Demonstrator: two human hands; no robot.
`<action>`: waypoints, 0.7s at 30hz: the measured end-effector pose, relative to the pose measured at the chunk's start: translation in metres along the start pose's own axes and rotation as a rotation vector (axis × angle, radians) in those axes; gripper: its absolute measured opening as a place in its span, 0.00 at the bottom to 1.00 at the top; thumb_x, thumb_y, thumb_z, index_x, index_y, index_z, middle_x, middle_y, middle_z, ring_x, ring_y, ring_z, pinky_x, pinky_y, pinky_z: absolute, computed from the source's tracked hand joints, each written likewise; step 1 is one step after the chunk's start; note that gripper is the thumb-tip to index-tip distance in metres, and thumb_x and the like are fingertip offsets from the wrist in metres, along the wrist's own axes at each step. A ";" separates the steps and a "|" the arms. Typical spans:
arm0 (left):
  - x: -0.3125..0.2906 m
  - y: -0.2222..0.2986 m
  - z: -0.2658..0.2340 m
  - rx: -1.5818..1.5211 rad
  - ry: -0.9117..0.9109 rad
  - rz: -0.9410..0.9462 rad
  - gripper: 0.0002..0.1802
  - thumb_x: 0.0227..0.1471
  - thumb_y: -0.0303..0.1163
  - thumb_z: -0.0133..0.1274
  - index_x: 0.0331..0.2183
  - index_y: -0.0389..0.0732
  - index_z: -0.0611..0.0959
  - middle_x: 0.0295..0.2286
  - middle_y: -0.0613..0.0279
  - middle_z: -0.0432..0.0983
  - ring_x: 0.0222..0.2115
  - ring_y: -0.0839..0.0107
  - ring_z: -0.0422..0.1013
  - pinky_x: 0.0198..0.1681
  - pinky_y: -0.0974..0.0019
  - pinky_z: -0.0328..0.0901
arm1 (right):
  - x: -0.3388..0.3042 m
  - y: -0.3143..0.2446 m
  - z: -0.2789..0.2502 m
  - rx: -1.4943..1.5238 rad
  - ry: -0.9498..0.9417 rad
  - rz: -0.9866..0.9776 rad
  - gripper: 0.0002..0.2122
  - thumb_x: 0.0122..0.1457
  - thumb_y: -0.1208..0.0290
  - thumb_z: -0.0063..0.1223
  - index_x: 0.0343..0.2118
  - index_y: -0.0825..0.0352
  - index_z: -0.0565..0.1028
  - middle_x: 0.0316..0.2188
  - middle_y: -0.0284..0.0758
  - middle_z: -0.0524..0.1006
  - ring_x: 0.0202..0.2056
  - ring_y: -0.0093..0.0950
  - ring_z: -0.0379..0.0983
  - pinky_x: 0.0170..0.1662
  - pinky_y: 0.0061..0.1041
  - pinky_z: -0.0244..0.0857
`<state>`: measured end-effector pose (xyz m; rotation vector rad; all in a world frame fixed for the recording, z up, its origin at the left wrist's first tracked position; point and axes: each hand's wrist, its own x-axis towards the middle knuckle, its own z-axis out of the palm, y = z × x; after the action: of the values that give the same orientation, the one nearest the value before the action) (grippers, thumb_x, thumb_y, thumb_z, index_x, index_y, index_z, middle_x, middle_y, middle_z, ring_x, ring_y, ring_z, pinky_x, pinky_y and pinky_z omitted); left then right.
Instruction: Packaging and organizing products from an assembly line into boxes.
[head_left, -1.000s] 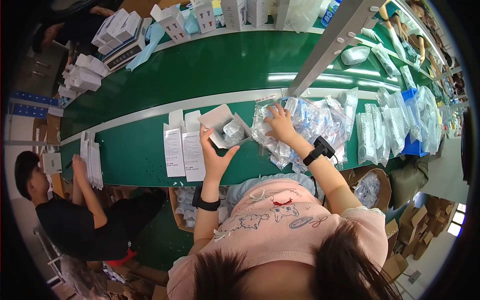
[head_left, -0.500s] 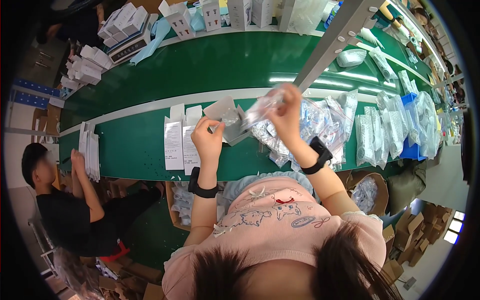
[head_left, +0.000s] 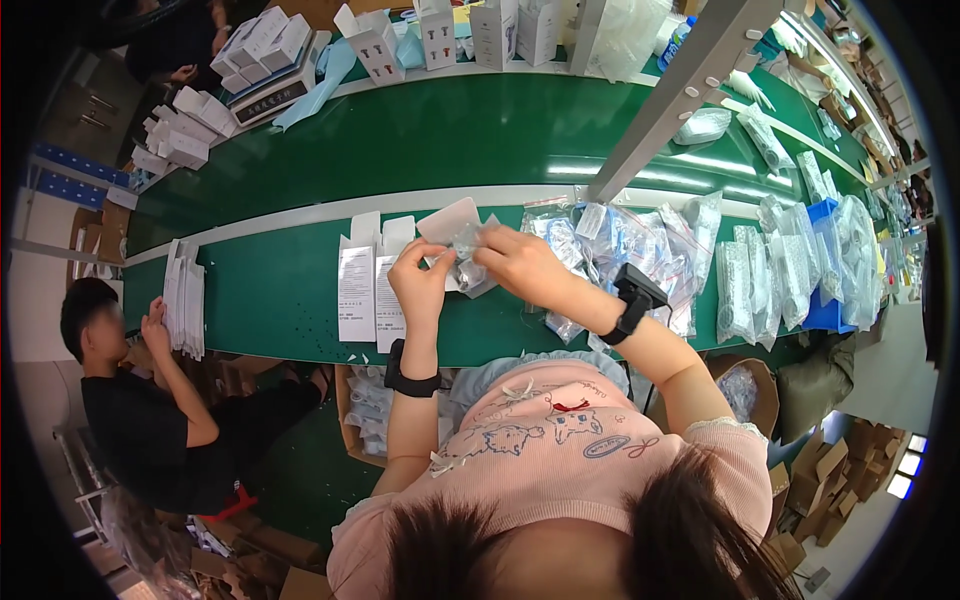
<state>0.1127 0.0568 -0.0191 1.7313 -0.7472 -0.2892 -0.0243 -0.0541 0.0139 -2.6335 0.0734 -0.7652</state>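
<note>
My R grip (head_left: 522, 266) pinches a clear plastic bag (head_left: 466, 243) over an open white cardboard box (head_left: 449, 219), btwn grips; L grip (head_left: 417, 284) pinched too, can't tell on what. Prob. loading step; next needs pressing bag down.

clear bag (head_left: 466, 243) at open box (head_left: 450, 217)

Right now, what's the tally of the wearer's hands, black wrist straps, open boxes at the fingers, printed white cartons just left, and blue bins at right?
Wearer's hands: 2
Black wrist straps: 2
Open white box: 1
Printed white cartons: 2
Blue bin: 1
Total: 8
</note>
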 end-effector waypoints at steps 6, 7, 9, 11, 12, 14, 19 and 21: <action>-0.003 0.005 0.000 0.001 0.002 -0.032 0.06 0.32 0.20 0.57 0.20 0.30 0.76 0.24 0.59 0.72 0.26 0.73 0.67 0.29 0.74 0.61 | 0.004 -0.002 -0.014 -0.236 0.002 -0.009 0.09 0.37 0.77 0.51 0.26 0.65 0.69 0.34 0.35 0.66 0.39 0.33 0.62 0.38 0.29 0.59; -0.003 0.005 0.000 0.026 0.014 -0.026 0.06 0.32 0.21 0.57 0.20 0.31 0.76 0.24 0.60 0.72 0.26 0.73 0.67 0.28 0.74 0.61 | 0.002 -0.001 -0.011 -0.235 0.033 -0.045 0.09 0.37 0.75 0.51 0.26 0.65 0.69 0.33 0.34 0.66 0.39 0.32 0.63 0.39 0.30 0.58; -0.002 0.002 0.003 0.025 0.025 0.011 0.06 0.31 0.22 0.57 0.19 0.32 0.77 0.24 0.60 0.72 0.23 0.74 0.65 0.25 0.74 0.59 | -0.001 0.003 -0.006 -0.242 0.104 -0.120 0.10 0.37 0.73 0.52 0.26 0.65 0.70 0.33 0.32 0.67 0.39 0.31 0.63 0.41 0.33 0.55; -0.001 -0.003 0.004 0.032 0.047 0.068 0.07 0.30 0.24 0.58 0.19 0.35 0.77 0.25 0.61 0.73 0.16 0.76 0.62 0.17 0.74 0.54 | -0.004 0.008 0.002 -0.216 0.077 -0.161 0.10 0.36 0.72 0.52 0.26 0.65 0.70 0.32 0.32 0.67 0.40 0.32 0.62 0.41 0.34 0.55; -0.002 -0.004 0.004 0.033 0.049 0.075 0.07 0.30 0.24 0.58 0.19 0.35 0.77 0.25 0.61 0.73 0.16 0.76 0.62 0.17 0.74 0.54 | -0.006 0.011 0.005 -0.185 0.045 -0.199 0.11 0.36 0.71 0.52 0.27 0.65 0.70 0.31 0.31 0.68 0.40 0.32 0.62 0.41 0.35 0.54; -0.004 -0.002 0.005 0.023 0.046 0.054 0.07 0.30 0.24 0.58 0.19 0.35 0.77 0.25 0.61 0.73 0.16 0.76 0.62 0.17 0.74 0.54 | -0.006 0.011 0.006 -0.155 0.013 -0.241 0.12 0.35 0.71 0.53 0.27 0.64 0.71 0.31 0.31 0.68 0.40 0.32 0.62 0.42 0.36 0.53; -0.003 0.002 0.006 -0.001 0.032 -0.013 0.05 0.33 0.22 0.57 0.19 0.33 0.76 0.24 0.65 0.71 0.24 0.78 0.65 0.21 0.77 0.54 | -0.004 0.004 0.002 -0.096 -0.197 -0.128 0.15 0.35 0.68 0.54 0.30 0.64 0.71 0.32 0.30 0.69 0.43 0.33 0.61 0.44 0.35 0.53; -0.002 -0.002 0.004 0.005 0.027 -0.015 0.06 0.33 0.22 0.57 0.21 0.33 0.76 0.25 0.64 0.71 0.25 0.78 0.66 0.21 0.77 0.55 | -0.003 -0.002 -0.005 -0.079 -0.274 -0.068 0.17 0.35 0.68 0.55 0.33 0.64 0.72 0.35 0.32 0.68 0.45 0.33 0.59 0.47 0.36 0.52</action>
<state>0.1097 0.0555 -0.0220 1.7428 -0.7156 -0.2744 -0.0290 -0.0533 0.0168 -2.8023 -0.0632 -0.4229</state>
